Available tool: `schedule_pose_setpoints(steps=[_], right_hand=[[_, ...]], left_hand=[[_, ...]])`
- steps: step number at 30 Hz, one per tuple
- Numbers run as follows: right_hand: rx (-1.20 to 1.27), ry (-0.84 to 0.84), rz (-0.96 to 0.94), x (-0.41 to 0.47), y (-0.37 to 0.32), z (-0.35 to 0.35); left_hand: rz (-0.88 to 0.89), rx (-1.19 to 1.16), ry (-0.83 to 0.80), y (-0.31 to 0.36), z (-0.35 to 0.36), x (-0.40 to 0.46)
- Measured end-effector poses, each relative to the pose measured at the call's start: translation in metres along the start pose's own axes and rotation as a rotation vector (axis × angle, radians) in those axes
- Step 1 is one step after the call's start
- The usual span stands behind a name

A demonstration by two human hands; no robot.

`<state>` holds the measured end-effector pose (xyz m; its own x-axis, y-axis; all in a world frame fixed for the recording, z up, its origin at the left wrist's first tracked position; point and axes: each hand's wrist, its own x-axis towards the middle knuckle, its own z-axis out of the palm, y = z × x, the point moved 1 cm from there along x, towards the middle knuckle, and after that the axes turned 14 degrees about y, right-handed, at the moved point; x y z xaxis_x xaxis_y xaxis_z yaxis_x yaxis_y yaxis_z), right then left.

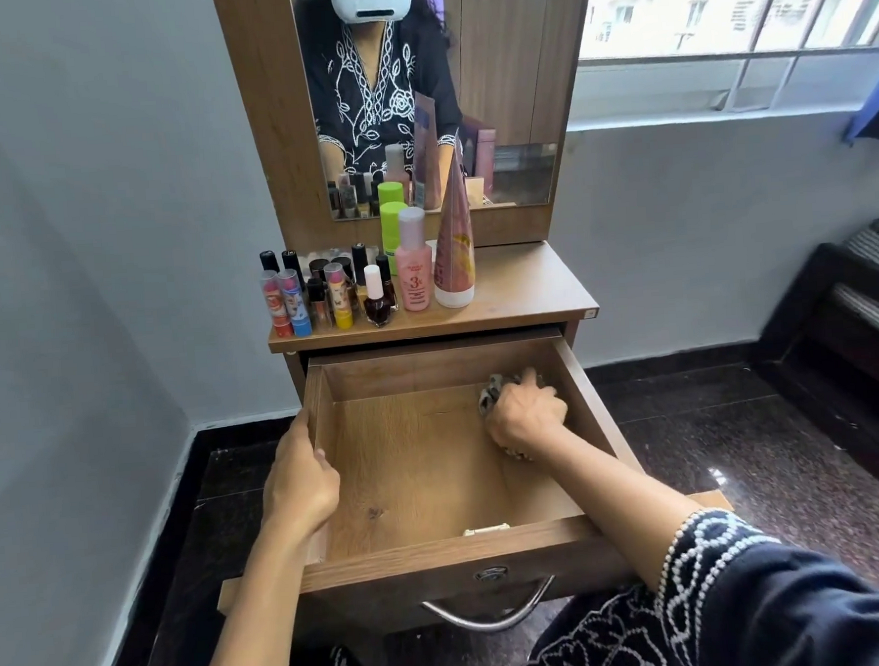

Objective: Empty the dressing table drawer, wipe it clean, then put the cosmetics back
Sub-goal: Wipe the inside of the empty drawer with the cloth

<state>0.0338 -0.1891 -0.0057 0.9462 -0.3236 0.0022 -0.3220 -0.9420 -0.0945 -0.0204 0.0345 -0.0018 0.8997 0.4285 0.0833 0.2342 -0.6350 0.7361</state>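
A wooden drawer stands pulled fully out from a dressing table, its bare floor showing. Inside it, near the back right corner, the right hand presses a crumpled grey cloth against the drawer floor, fingers curled tight around the cloth so only a little of it shows past the knuckles. The right forearm reaches in over the drawer's right wall, a black sleeve with white embroidery bunched at the elbow. The left hand holds the drawer's left wall, thumb inside and fingers wrapped over the rim.

One curved metal handle hangs on the drawer front.

On the tabletop behind, the cosmetics stand upright in a cluster at the left: one pink bottle with a grey cap, one tall pink tube standing on its white cap, one bottle with a green cap, one dark nail polish bottle with a white cap, and three lip balm sticks with clear caps (the small dark bottles behind them overlap too much to count).

A mirror rises above the tabletop, reflecting a person in a white headset. A window sits to the right.
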Motion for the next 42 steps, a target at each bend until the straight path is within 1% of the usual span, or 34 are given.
schedule_pose_setpoints(steps=[2, 6, 7, 9, 13, 16, 18, 20, 22, 23, 25, 27, 33, 35, 36, 38, 40, 41, 42], right_hand=[[-0.030, 0.008, -0.063, -0.007, -0.005, 0.002], [0.021, -0.009, -0.366, -0.022, -0.021, 0.008], [0.042, -0.024, -0.397, -0.022, -0.023, 0.007], [0.076, -0.034, -0.336, -0.015, -0.022, 0.002], [0.028, 0.008, -0.069, 0.002, -0.005, -0.002], [-0.010, -0.005, 0.013, 0.002, -0.002, 0.001], [-0.014, 0.008, -0.021, 0.001, -0.004, 0.003], [-0.003, 0.029, -0.160, -0.001, -0.008, 0.006], [-0.001, 0.010, -0.328, -0.003, -0.013, 0.010], [0.005, -0.008, -0.368, -0.003, -0.014, 0.010], [0.049, -0.033, -0.323, 0.000, -0.011, 0.008], [0.085, -0.031, -0.207, 0.006, -0.004, 0.005], [0.087, -0.001, 0.083, 0.014, 0.004, 0.007], [0.075, 0.008, 0.095, 0.015, 0.006, 0.005], [0.060, 0.025, 0.048, 0.015, 0.007, 0.005], [0.037, 0.036, -0.144, 0.011, 0.004, 0.005], [0.033, -0.047, -0.401, 0.001, -0.005, 0.007], [0.040, -0.102, -0.503, -0.004, -0.010, 0.008], [0.053, -0.143, -0.566, -0.008, -0.014, 0.009]], left_hand=[[-0.005, 0.000, -0.001, 0.000, 0.000, 0.000], [-0.011, 0.001, -0.003, 0.000, 0.000, 0.000], [-0.013, 0.007, -0.002, 0.000, 0.000, -0.001], [-0.013, 0.011, -0.002, 0.001, 0.000, -0.001], [-0.016, 0.005, 0.004, 0.002, -0.001, -0.002], [-0.008, 0.007, 0.002, 0.001, 0.000, -0.001], [-0.006, 0.007, 0.006, 0.001, 0.000, -0.001], [-0.006, 0.006, 0.008, 0.000, 0.001, -0.001], [-0.005, 0.009, 0.010, 0.000, 0.001, -0.001], [-0.007, 0.009, 0.010, 0.000, 0.001, -0.001], [-0.012, 0.005, 0.005, 0.000, 0.001, -0.001], [-0.014, 0.007, 0.001, -0.001, 0.001, -0.001], [-0.004, -0.005, -0.007, -0.002, 0.001, -0.001], [-0.008, -0.010, -0.009, -0.001, 0.000, -0.001], [-0.006, -0.011, -0.009, -0.001, 0.000, -0.001], [-0.002, -0.009, -0.005, -0.001, 0.001, 0.000], [-0.004, -0.008, 0.005, 0.000, 0.001, 0.000], [-0.006, -0.009, 0.009, 0.000, 0.001, 0.000], [-0.004, -0.011, 0.011, 0.000, 0.001, -0.001]])
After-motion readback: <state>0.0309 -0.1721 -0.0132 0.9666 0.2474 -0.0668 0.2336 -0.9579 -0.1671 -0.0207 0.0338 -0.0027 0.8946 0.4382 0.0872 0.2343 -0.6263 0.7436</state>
